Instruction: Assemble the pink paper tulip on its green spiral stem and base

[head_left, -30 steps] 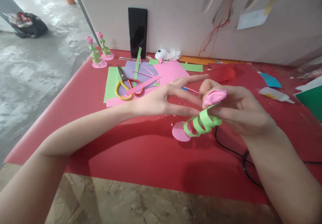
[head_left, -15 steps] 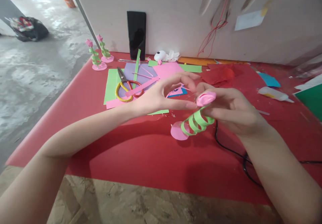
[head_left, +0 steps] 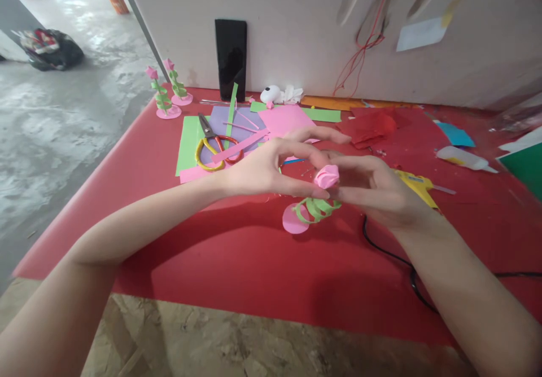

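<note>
A paper flower hangs tilted above the red table: its pink folded bud [head_left: 327, 177] tops a curled green paper spiral [head_left: 315, 210], with a round pink base [head_left: 295, 219] at the lower left. My left hand [head_left: 271, 165] is closed on the bud from the left, thumb and index finger against it, other fingers stretched out behind. From the right, my right hand [head_left: 376, 185] pinches the flower just under the bud. Its fingertips are partly hidden. Behind my right wrist lies a yellow glue gun [head_left: 417, 186], partly covered.
Scissors [head_left: 207, 140] rest on green, purple and pink paper left of centre. Two finished-looking paper flowers [head_left: 163, 97] stand at the back left corner. A phone [head_left: 231, 58] leans against the wall. A glue bottle [head_left: 463, 158] and black cable [head_left: 387, 244] are on the right.
The flower has moved left and turned so its bud sits more upright. My left thumb and index finger have closed onto the bud. The glue gun has come into sight behind my right hand.
</note>
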`<state>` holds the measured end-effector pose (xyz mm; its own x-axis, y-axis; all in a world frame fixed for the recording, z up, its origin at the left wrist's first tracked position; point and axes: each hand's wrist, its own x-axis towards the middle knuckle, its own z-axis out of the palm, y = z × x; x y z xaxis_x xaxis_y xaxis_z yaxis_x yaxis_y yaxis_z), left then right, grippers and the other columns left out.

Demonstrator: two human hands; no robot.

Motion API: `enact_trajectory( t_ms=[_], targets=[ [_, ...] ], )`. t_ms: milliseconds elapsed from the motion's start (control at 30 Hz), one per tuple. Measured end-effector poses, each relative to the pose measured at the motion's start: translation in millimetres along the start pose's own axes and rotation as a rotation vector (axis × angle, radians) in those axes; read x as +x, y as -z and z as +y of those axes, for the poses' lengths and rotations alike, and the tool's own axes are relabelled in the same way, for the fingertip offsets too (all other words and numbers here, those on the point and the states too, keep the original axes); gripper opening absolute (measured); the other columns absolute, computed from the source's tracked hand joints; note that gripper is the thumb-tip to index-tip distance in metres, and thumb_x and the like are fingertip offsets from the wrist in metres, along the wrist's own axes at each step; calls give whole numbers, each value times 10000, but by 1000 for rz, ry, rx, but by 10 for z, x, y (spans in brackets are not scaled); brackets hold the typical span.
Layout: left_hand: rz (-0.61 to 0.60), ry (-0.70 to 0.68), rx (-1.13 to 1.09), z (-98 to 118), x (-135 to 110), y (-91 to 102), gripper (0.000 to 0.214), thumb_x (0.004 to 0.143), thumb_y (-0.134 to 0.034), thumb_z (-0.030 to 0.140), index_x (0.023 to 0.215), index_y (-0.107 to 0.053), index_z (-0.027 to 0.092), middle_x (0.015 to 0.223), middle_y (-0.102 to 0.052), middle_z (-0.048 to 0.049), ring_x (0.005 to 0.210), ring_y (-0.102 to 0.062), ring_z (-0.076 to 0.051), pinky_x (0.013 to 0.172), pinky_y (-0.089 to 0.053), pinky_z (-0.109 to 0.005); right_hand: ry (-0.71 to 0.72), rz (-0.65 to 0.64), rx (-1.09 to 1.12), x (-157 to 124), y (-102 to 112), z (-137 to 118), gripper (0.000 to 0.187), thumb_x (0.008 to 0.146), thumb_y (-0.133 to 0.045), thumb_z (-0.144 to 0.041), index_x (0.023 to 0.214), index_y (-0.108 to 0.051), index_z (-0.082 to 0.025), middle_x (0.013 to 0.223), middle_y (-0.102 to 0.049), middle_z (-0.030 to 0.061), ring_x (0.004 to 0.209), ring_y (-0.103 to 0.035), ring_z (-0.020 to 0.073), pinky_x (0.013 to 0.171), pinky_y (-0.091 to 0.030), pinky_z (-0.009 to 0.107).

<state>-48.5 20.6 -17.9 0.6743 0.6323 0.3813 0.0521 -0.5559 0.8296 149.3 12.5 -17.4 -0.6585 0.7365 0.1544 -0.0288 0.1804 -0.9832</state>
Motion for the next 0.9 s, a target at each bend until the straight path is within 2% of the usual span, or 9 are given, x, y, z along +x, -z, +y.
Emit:
enact_trajectory(
  t_ms=[133, 233, 300, 433, 600, 767, 900],
  targets=[
    [73, 19, 33, -19, 1, -12, 96, 774, -723, 229, 808, -638, 202, 1320, -555, -28, 1350, -456, -201, 1158, -388, -404, -2, 116, 15, 4, 39, 7, 116, 740, -737, -294, 845, -717, -246, 825, -625, 0, 775, -557, 118, 689, -468, 259],
    [94, 28, 45, -28, 3, -33, 120, 778, -720, 258, 802, -616, 202, 1290, -560, -27, 1328, -470, -194, 1118, -428, -391, 19, 223, -19, 3, 79, 5, 129, 734, -733, -285, 863, -725, -287, 928, -641, -1, 877, -573, 135, 776, -478, 278],
    [106, 34, 71, -48, 8, -46, 144, 771, -726, 257, 796, -598, 196, 1272, -557, -36, 1318, -475, -195, 1107, -434, -390, 29, 248, -63, -2, 111, 2, 115, 737, -720, -279, 850, -724, -296, 957, -641, 0, 924, -576, 148, 820, -476, 294],
    [139, 84, 94, -161, 17, -69, 226, 731, -760, 238, 804, -551, 194, 1286, -527, -68, 1313, -470, -191, 1094, -441, -365, 61, 240, -153, -17, 179, -5, 117, 780, -678, -272, 878, -729, -310, 955, -633, -5, 928, -554, 141, 835, -440, 282],
    [158, 64, -27, -352, 3, -117, 236, 727, -741, 221, 814, -523, 192, 1280, -512, -100, 1285, -482, -186, 1084, -423, -370, 91, 243, -224, -33, 257, 0, 132, 790, -663, -243, 870, -731, -323, 913, -610, -2, 834, -486, 142, 765, -374, 287],
    [104, 89, -57, -412, -13, -156, 243, 705, -739, 194, 758, -502, 178, 1259, -497, -113, 1269, -471, -195, 1131, -347, -411, 43, 217, -316, -43, 325, 7, 90, 785, -679, -302, 863, -723, -295, 896, -606, 2, 774, -462, 134, 719, -338, 298],
    [70, 79, -41, -456, -11, -156, 254, 690, -749, 242, 751, -512, 174, 1241, -504, -100, 1273, -464, -234, 1118, -339, -466, -8, 163, -424, -46, 348, -13, 108, 764, -688, -316, 859, -701, -264, 885, -604, -7, 808, -483, 125, 742, -344, 289]
  ],
)
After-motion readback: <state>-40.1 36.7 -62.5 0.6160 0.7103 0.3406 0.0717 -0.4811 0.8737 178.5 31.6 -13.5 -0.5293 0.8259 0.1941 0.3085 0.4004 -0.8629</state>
